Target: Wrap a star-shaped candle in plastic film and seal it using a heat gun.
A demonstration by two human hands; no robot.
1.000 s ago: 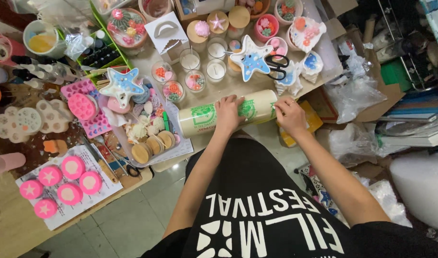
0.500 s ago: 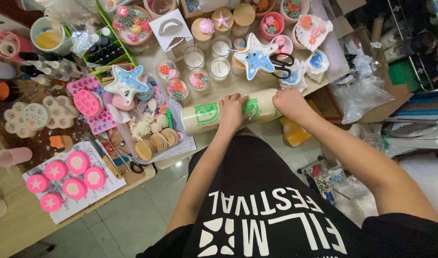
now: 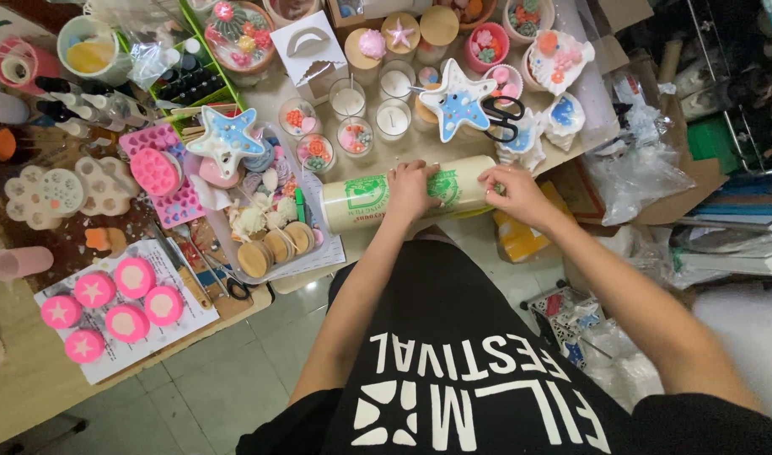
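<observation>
A cream roll of film with green print (image 3: 365,198) lies on its side along the near edge of the table (image 3: 420,147). My left hand (image 3: 411,187) rests over its middle, palm down, pressing it. My right hand (image 3: 514,192) is at the roll's right end, fingertips touching the end of the roll. Just beyond the roll stand glass candle cups (image 3: 355,135) and a blue and white starfish piece (image 3: 460,99) with black scissors (image 3: 504,116) beside it.
Left of the roll sit a tray of shells and round wooden lids (image 3: 272,240), pink silicone moulds (image 3: 158,177), another starfish piece (image 3: 227,139) and pink round candles on paper (image 3: 116,303). Plastic bags (image 3: 635,173) and boxes crowd the floor at right.
My right hand shifted from gripping over the roll's right end to touching it with the fingertips. My left hand stayed on the roll. The view shifted slightly.
</observation>
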